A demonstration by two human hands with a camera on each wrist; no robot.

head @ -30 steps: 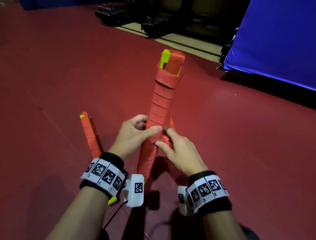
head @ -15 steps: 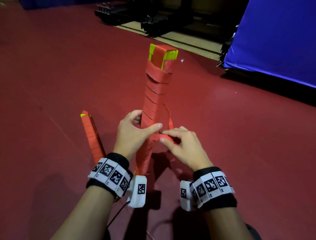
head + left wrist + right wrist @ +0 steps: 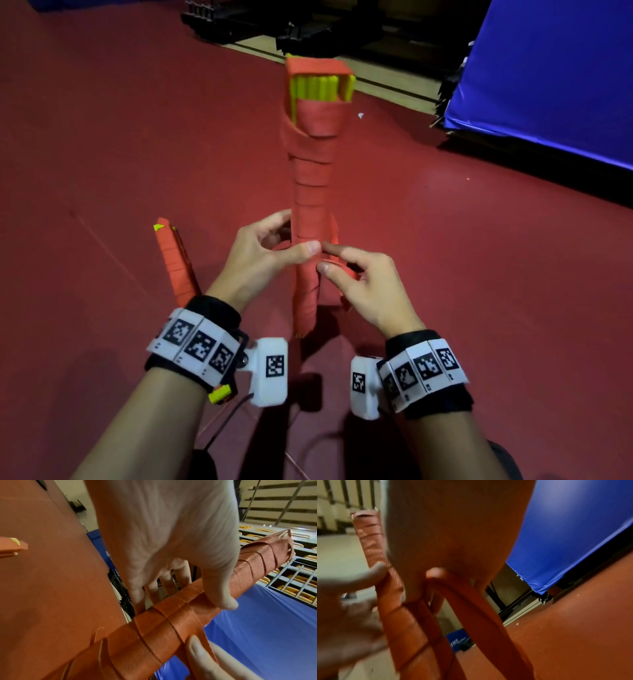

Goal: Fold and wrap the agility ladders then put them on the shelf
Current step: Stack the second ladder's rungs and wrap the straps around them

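A ladder bundle [image 3: 313,192], wound round with orange strap and showing yellow rungs at its top end, is held upright above the floor in front of the person. The left hand [image 3: 263,255] is curled round its middle, thumb pressed on the front of the wraps. Just beside it, a loose strap loop [image 3: 471,604] is pinched by the right hand [image 3: 363,291] against the right side of the bundle.

A second bundle [image 3: 173,262], already wrapped, lies on the floor to the left, partly hidden behind the left wrist band. A blue mat [image 3: 548,78] stands at the right, well apart from the hands. Dark metal frames [image 3: 239,17] are seen at the far edge, beside a strip of pale flooring. In the left wrist view, racks [image 3: 295,574] holding yellow items are seen beyond the mat. The red floor [image 3: 102,137] is smooth, and the room is dimly lit.
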